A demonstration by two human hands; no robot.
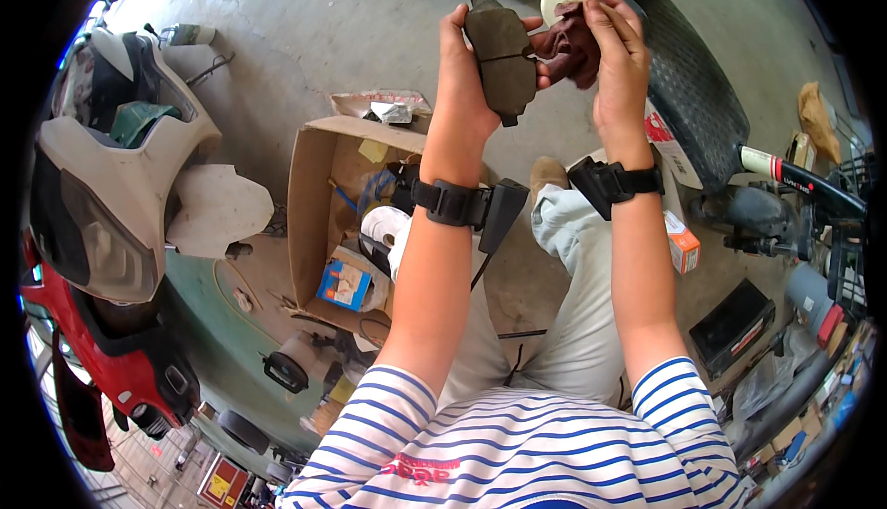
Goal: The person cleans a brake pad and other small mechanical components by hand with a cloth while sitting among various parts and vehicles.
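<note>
My left hand (465, 79) holds a dark grey brake pad (502, 56) upright, fingers wrapped round its left edge. Beside it on the right, my right hand (617, 56) pinches a dark red rag (565, 49) against the pad's right edge. Both hands are raised in front of me, above my knees. Each wrist wears a black strap with a small black device.
An open cardboard box (309, 190) with loose parts and a small blue carton sits on the concrete floor at left. A white scooter front (111, 186) and red bodywork (111, 343) stand far left. A black scooter seat (688, 93), an orange carton (682, 241) and a black box (735, 324) lie right.
</note>
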